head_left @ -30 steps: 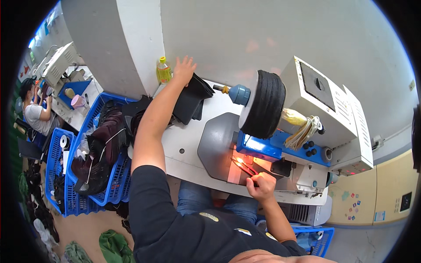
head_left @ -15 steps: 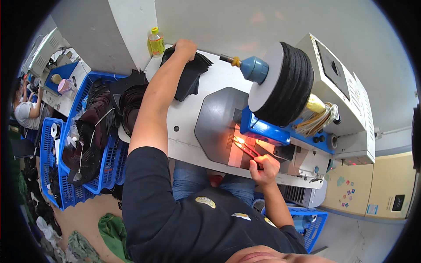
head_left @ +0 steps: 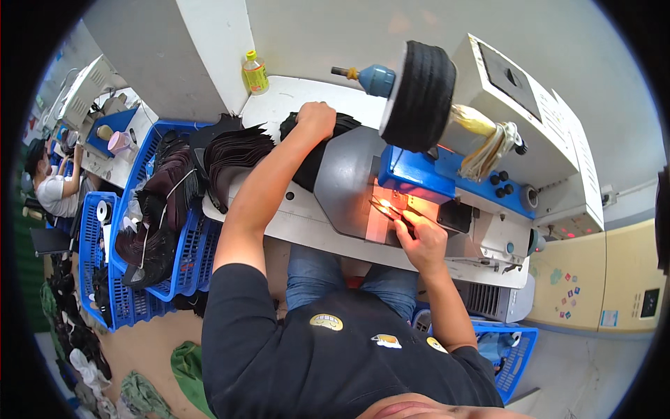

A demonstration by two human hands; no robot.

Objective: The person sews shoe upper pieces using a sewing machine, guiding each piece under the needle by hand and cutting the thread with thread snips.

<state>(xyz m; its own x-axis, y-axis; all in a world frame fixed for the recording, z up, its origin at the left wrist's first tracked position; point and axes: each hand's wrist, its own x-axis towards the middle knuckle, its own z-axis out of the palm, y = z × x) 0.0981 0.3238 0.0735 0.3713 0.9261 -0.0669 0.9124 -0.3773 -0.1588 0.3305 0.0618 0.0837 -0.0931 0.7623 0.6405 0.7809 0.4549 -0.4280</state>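
My right hand (head_left: 424,241) is closed round a slim two-bladed tool (head_left: 392,210), which looks like thread snips. Its tips are apart under the glowing light of the machine (head_left: 417,174), over the grey octagonal plate (head_left: 342,183). At the back of the white table, my left hand (head_left: 316,120) is closed at the black fabric pieces (head_left: 345,126), which lie in a stack beside the plate. The fingertips of that hand are hidden behind its knuckles. Above the plate, a large roll of black tape (head_left: 421,96) hangs on the machine.
Bundled dark pieces (head_left: 237,153) fill blue baskets (head_left: 183,260) at the left. A yellow-capped bottle (head_left: 255,73) stands at the table's back corner by the pillar. Another person (head_left: 59,185) sits far left. A blue basket (head_left: 520,356) is at the lower right.
My left hand has drawn the black pieces closer to the plate. My right hand stays near the light with the tool. The whole view has shifted somewhat.
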